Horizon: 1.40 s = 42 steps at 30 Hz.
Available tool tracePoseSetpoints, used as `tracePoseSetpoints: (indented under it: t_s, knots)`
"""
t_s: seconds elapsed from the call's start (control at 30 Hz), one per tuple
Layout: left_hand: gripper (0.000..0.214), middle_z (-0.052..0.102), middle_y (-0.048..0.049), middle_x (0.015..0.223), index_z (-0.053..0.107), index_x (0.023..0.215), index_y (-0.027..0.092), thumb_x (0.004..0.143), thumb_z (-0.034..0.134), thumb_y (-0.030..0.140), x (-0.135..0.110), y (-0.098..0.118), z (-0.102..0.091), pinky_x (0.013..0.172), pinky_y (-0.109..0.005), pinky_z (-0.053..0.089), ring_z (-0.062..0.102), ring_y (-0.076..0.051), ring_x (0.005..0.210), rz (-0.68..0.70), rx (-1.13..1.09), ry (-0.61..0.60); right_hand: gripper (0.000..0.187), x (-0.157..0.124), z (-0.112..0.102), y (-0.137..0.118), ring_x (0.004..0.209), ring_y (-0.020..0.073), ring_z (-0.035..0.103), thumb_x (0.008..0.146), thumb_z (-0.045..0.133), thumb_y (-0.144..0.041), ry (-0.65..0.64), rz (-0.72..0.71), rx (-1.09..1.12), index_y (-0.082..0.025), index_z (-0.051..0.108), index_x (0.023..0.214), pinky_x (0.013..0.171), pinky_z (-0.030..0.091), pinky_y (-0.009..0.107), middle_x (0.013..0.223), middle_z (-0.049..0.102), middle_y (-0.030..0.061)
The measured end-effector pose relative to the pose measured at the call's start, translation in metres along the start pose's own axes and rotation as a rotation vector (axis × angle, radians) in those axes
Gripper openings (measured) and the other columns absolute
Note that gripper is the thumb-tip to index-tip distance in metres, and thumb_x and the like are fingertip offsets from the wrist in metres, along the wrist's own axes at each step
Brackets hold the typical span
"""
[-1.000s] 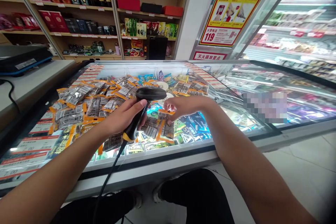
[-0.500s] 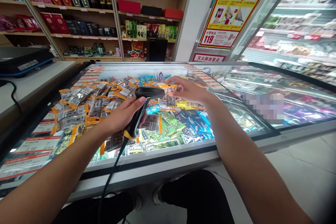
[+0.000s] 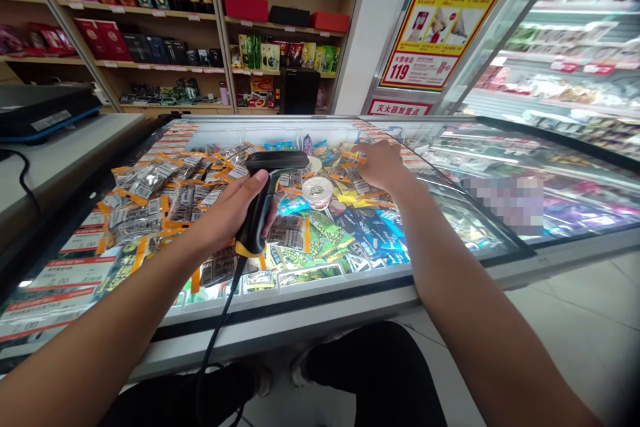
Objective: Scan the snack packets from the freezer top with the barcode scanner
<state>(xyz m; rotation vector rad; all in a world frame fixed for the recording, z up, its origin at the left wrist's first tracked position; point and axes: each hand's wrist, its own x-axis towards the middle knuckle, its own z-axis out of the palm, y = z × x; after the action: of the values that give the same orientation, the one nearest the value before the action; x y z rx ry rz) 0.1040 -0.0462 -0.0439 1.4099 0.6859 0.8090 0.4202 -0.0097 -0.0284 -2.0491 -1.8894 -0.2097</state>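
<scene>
My left hand (image 3: 233, 210) is wrapped around the grip of a black and yellow handheld barcode scanner (image 3: 260, 203), its head pointing right. The scanner's cable hangs down over the freezer's front edge. To the right, my right hand (image 3: 383, 163) is at a clear snack packet (image 3: 359, 180) with orange ends; its fingers seem closed on the packet, though they are partly hidden. A heap of similar packets (image 3: 185, 197) lies on the left of the glass top. Another packet (image 3: 290, 232) lies just right of the scanner grip. Two white-lidded tubs (image 3: 318, 191) show between my hands.
The chest freezer (image 3: 370, 293) spans the front, with green and blue bags (image 3: 320, 240) under its glass. A black scale (image 3: 47, 110) stands on the left counter. Shelves (image 3: 160, 67) with bottles and boxes line the back; a refrigerated display (image 3: 570, 60) is at right.
My right hand has moved right, away from the scanner, with the packet, uncovering the tubs. My left hand and the scanner have shifted slightly left and up.
</scene>
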Motion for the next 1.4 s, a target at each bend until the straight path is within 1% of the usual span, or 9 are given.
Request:
tracePoseSetpoints:
  t_s: [0.1,0.2,0.23,0.37,0.47,0.57,0.77,1.23,1.4]
  knots:
    - [0.052,0.061,-0.0015,0.06,0.054,0.092,0.018,0.09,0.048,0.07,0.001,0.0,-0.001,0.04,-0.025,0.045,0.055,-0.014,0.042,0.023,-0.011,-0.008,0.032,-0.009,-0.001,-0.023,0.118,0.0338,0.058,0.09,0.059,-0.03,-0.051,-0.193,0.258,-0.021,0.069,0.119,0.097,0.045,0.049,0.121,0.067,0.0142]
    - [0.054,0.061,-0.0018,0.06,0.055,0.09,0.018,0.089,0.048,0.071,0.002,0.0,-0.002,0.039,-0.024,0.044,0.055,-0.014,0.043,0.036,-0.013,-0.009,0.036,-0.029,0.002,-0.062,0.101,0.0249,0.066,0.092,0.061,-0.047,-0.489,-0.481,0.576,-0.024,0.068,0.118,0.086,0.052,0.039,0.115,0.071,0.0087]
    - [0.054,0.061,-0.0019,0.061,0.055,0.09,0.018,0.089,0.048,0.071,0.003,0.0,-0.002,0.04,-0.024,0.044,0.056,-0.013,0.043,0.043,-0.012,-0.009,0.04,-0.035,0.005,-0.073,0.099,0.024,0.066,0.088,0.066,-0.05,-0.551,-0.547,0.608,-0.025,0.068,0.119,0.085,0.052,0.037,0.116,0.071,0.0075]
    - [0.054,0.061,-0.0013,0.059,0.056,0.09,0.017,0.09,0.047,0.071,0.004,-0.001,-0.003,0.04,-0.024,0.044,0.056,-0.013,0.042,0.056,-0.018,-0.006,0.059,-0.048,0.015,-0.095,0.091,0.0219,0.065,0.08,0.076,-0.05,-0.608,-0.592,0.618,-0.025,0.061,0.131,0.079,0.05,0.034,0.114,0.071,0.0067]
    - [0.054,0.062,-0.001,0.061,0.057,0.094,0.018,0.089,0.049,0.071,0.004,-0.001,-0.004,0.04,-0.024,0.043,0.056,-0.013,0.043,0.058,-0.047,0.006,0.048,-0.043,0.011,-0.088,0.077,0.0182,0.061,0.085,0.072,-0.047,-0.678,-0.614,0.613,-0.022,0.064,0.125,0.068,0.047,0.032,0.098,0.069,0.0048]
    - [0.055,0.062,-0.0012,0.061,0.058,0.092,0.018,0.088,0.05,0.072,0.004,0.001,-0.003,0.04,-0.024,0.042,0.056,-0.013,0.043,0.07,-0.066,0.035,0.027,-0.035,0.005,-0.077,0.078,0.0179,0.059,0.093,0.062,-0.043,-0.61,-0.558,0.673,-0.021,0.066,0.108,0.067,0.046,0.032,0.092,0.066,0.0043]
    - [0.058,0.06,-0.0023,0.06,0.058,0.082,0.017,0.088,0.047,0.074,0.005,0.003,-0.004,0.04,-0.024,0.043,0.055,-0.013,0.044,0.05,-0.086,0.093,0.018,-0.02,0.012,-0.064,0.083,0.0221,0.059,0.093,0.061,-0.04,-0.174,-0.166,0.813,-0.024,0.055,0.099,0.066,0.048,0.035,0.095,0.064,0.0067]
    - [0.055,0.059,-0.0003,0.059,0.056,0.095,0.019,0.086,0.052,0.073,0.004,0.006,-0.002,0.042,-0.023,0.043,0.055,-0.013,0.044,0.022,-0.125,0.056,0.022,-0.016,0.012,-0.062,0.071,0.0191,0.055,0.09,0.061,-0.044,-0.137,-0.055,0.74,-0.024,0.05,0.091,0.06,0.044,0.032,0.083,0.059,0.0036]
    - [0.057,0.059,-0.002,0.058,0.055,0.08,0.018,0.086,0.049,0.074,0.003,0.008,0.0,0.039,-0.024,0.041,0.053,-0.012,0.042,0.023,-0.064,0.09,0.021,-0.005,0.02,-0.035,0.086,0.0265,0.062,0.09,0.059,-0.038,-0.04,0.049,0.513,-0.022,0.055,0.102,0.074,0.048,0.04,0.098,0.064,0.0106]
